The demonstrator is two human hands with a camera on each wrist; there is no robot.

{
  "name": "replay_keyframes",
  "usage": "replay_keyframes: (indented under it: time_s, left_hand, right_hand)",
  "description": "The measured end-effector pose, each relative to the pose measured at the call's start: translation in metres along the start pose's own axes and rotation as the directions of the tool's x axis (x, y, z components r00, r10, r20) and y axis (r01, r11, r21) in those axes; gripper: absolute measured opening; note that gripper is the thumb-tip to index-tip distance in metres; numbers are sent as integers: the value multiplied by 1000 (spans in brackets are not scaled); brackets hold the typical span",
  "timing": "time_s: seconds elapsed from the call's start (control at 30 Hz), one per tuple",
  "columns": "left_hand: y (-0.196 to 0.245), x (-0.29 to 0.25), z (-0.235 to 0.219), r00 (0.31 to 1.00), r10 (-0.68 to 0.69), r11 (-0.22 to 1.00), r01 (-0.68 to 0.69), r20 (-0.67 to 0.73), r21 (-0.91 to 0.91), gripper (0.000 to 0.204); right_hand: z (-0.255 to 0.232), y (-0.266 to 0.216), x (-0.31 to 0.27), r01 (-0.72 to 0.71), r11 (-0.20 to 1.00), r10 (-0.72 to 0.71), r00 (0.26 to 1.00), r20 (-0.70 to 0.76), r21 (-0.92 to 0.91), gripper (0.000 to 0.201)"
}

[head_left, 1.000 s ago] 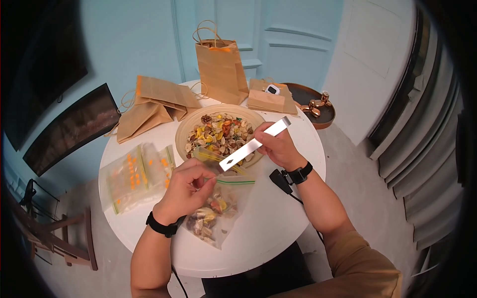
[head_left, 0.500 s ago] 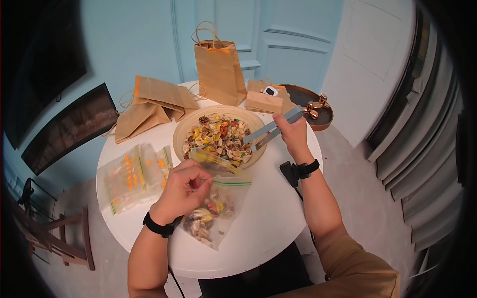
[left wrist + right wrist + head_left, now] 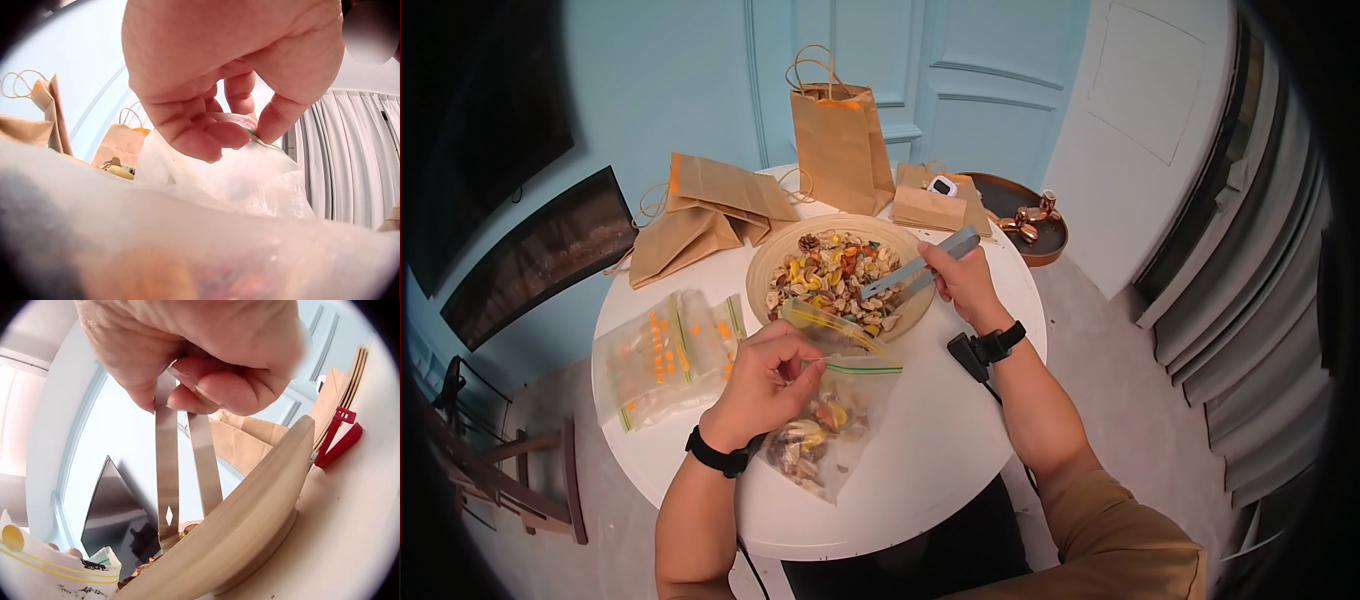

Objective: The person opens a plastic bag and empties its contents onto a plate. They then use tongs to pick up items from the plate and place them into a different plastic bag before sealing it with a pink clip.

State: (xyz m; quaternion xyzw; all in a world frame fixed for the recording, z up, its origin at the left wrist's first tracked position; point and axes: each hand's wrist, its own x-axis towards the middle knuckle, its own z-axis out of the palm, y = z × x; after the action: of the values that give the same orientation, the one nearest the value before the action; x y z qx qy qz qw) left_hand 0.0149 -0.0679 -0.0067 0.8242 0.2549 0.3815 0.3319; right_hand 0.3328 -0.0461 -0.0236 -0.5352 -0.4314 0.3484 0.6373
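Note:
My left hand (image 3: 765, 390) pinches the top edge of a clear zip bag (image 3: 256, 181) with a green seal. Dried potpourri pieces (image 3: 810, 440) lie inside that bag. In my right hand (image 3: 962, 280) I grip flat metal tongs (image 3: 955, 243), held slanted over a round wooden bowl (image 3: 762, 255). Dried potpourri (image 3: 825, 270), with petals and a pine cone, heaps in the bowl, and the tong tips reach into its right side. From the right wrist, the two tong arms (image 3: 167, 481) stand apart, their tips partly hidden by the bowl's rim.
A bag with a yellow seal (image 3: 840, 322) lies against the bowl's near side. More zip bags with orange print (image 3: 655, 360) lie at left. Brown paper bags (image 3: 840, 140) stand behind, with a white timer (image 3: 942, 186) at right. A red clip (image 3: 340, 440) lies beyond the bowl.
My right hand has carried the tongs from over the zip bag's mouth, out to the right, then back left and down into the bowl's potpourri. My left hand keeps its pinch on the bag.

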Motion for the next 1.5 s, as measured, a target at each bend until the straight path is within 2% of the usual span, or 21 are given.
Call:
replay_keyframes:
  time_s: [0.17, 0.47, 0.87, 1.03, 1.37, 1.5]
  left_hand:
    - [0, 0, 1, 1000, -3, 1000, 3, 5, -1, 4]
    - [-1, 0, 1, 1000, -4, 1000, 4, 5, -4, 4]
    - [-1, 0, 2, 1000, -11, 1000, 11, 5, -2, 4]
    - [-2, -1, 2, 1000, 10, 1000, -10, 3, -6, 4]
    - [-4, -1, 2, 1000, 27, 1000, -27, -3, 10, 5]
    - [-4, -1, 3, 1000, 12, 1000, -12, 1, 15, 5]
  right_hand:
    - [2, 0, -1, 24, 998, -27, 998, 53, 53, 32]
    - [1, 8, 4, -120, 988, 113, 990, 82, 94, 30]
    - [1, 9, 5, -145, 968, 123, 986, 116, 203, 19]
    - [0, 12, 5, -115, 965, 93, 990, 105, 237, 14]
    - [0, 8, 5, 31, 926, -56, 997, 56, 375, 12]
    - [1, 3, 3, 32, 908, -47, 999, 26, 418, 11]
